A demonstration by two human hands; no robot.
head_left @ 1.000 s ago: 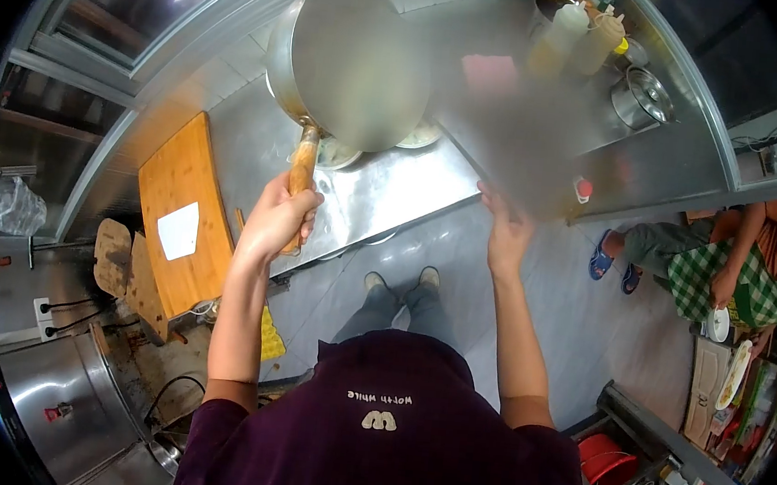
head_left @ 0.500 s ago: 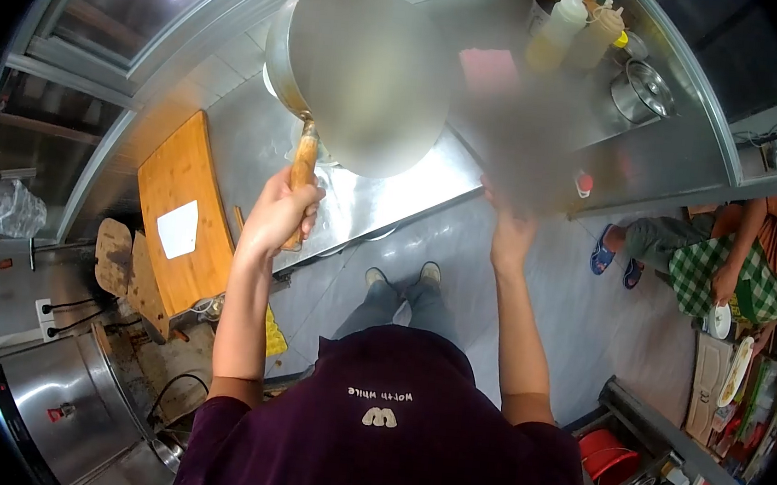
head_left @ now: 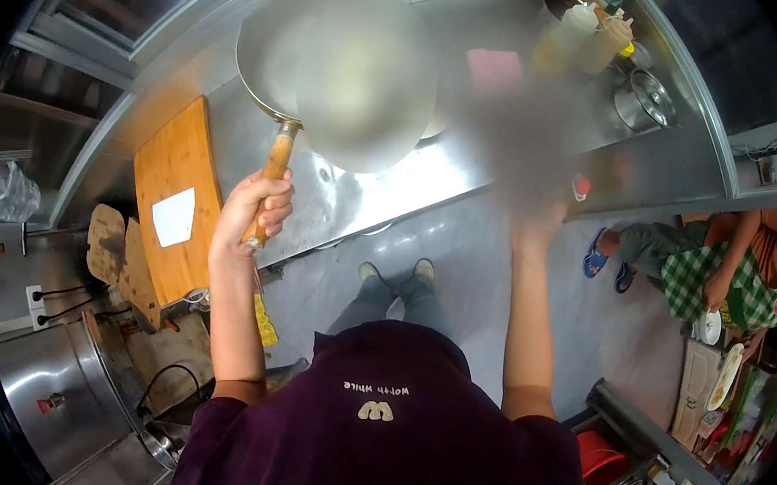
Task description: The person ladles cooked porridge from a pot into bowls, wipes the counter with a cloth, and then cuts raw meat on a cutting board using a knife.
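My left hand [head_left: 257,208] is wrapped round the wooden handle of a large metal pan [head_left: 269,70]. The pan is over the steel counter [head_left: 318,199], and a pale blur covers its right part and whatever it contains. Part of a pale rim shows just right of that blur. My right hand [head_left: 536,226] is at the counter's front edge, right of the pan. A grey blur hides its fingers and anything in them. A pink cloth [head_left: 494,70] lies on the counter beyond the right hand.
A wooden board [head_left: 175,205] with a white sheet is at the left. Squeeze bottles [head_left: 565,38] and a steel pot [head_left: 643,100] stand back right. A small red-capped item [head_left: 581,187] lies near the right hand. Another person [head_left: 729,263] holds a white bowl at the far right.
The pan and my left hand have shifted left, and the pan shows more of its inside. My right hand has moved slightly right, its fingers now hidden by the blur.
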